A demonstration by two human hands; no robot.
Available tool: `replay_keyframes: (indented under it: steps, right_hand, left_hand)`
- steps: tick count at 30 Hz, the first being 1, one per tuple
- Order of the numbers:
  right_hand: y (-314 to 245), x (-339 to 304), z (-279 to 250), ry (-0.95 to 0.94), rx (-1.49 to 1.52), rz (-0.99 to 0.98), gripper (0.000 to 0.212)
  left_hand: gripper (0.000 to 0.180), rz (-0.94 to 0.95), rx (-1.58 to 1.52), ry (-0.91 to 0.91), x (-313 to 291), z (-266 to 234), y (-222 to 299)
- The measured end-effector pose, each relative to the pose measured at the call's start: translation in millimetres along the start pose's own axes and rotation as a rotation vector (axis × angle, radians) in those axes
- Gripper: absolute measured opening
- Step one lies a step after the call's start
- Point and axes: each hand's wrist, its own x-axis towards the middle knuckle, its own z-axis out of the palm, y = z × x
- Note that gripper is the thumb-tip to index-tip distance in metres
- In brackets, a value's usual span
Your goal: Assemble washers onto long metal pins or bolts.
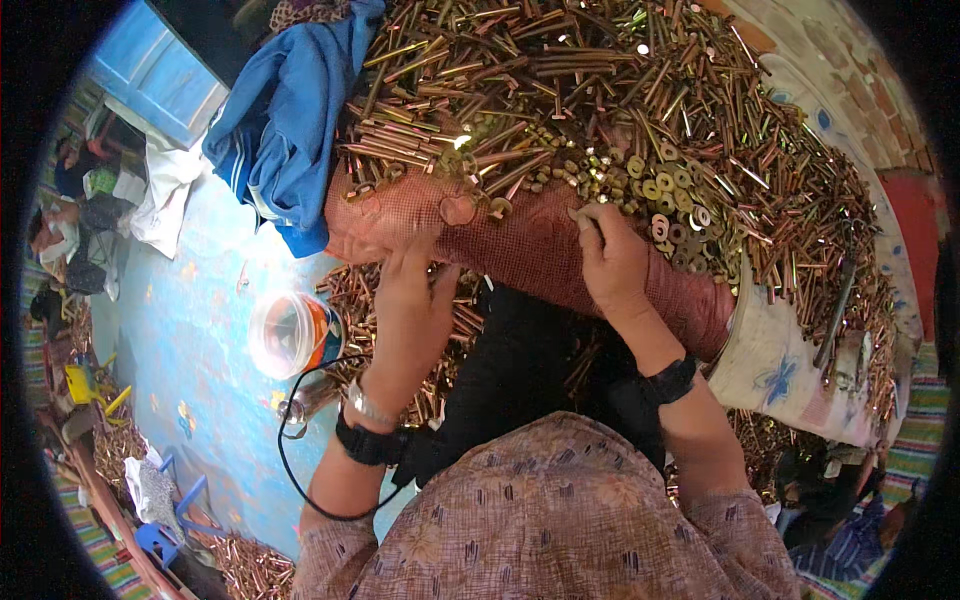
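Note:
A reddish-brown mesh sack (pixel 520 235) lies across my lap, with brass-coloured bolts, nuts and washers heaped along its far side. My left hand (pixel 412 305) is at the near edge of the mesh, fingers stretched out and a gap beside the thumb; the fingertips are slightly blurred. Over the sack's middle, my right hand (pixel 615 262) has its fingers curled and its thumb and forefinger pinched together. Whatever is in that pinch is too small to make out. Just beyond it are a cluster of nuts (pixel 600 172) and loose flat washers (pixel 672 190). Single washers (pixel 458 209) rest on the mesh.
A large pile of long bolts (pixel 570 65) fills the far side. Blue cloth (pixel 290 115) hangs at the far left. A clear plastic tub (pixel 290 335) stands on the blue floor sheet (pixel 190 330). A black cable (pixel 283 450) loops by my left forearm. Pale flowered cloth (pixel 780 340) lies right.

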Motion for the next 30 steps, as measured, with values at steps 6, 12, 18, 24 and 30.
replay_keyframes:
  steps: [6, 12, 18, 24, 30]
  right_hand:
    - [3, -4, 2, 0.047, 0.019, -0.034, 0.010]
    - [0, -4, 1, 0.072, 0.069, -0.022, 0.012]
    - [5, -6, 3, 0.121, 0.030, -0.090, 0.016]
    - [10, -9, 6, 0.097, 0.023, -0.065, 0.018]
    - [9, -8, 7, 0.127, 0.037, -0.117, 0.021]
  left_hand:
    - [0.050, 0.221, 0.270, 0.051, 85, 30, 7]
    - [0.052, 0.069, 0.489, -0.215, 104, 47, 15]
    - [0.048, 0.102, 0.531, -0.186, 111, 57, 11]
    - [0.044, 0.091, 0.449, -0.392, 121, 40, 13]
    - [0.038, 0.150, 0.491, -0.303, 117, 41, 16]
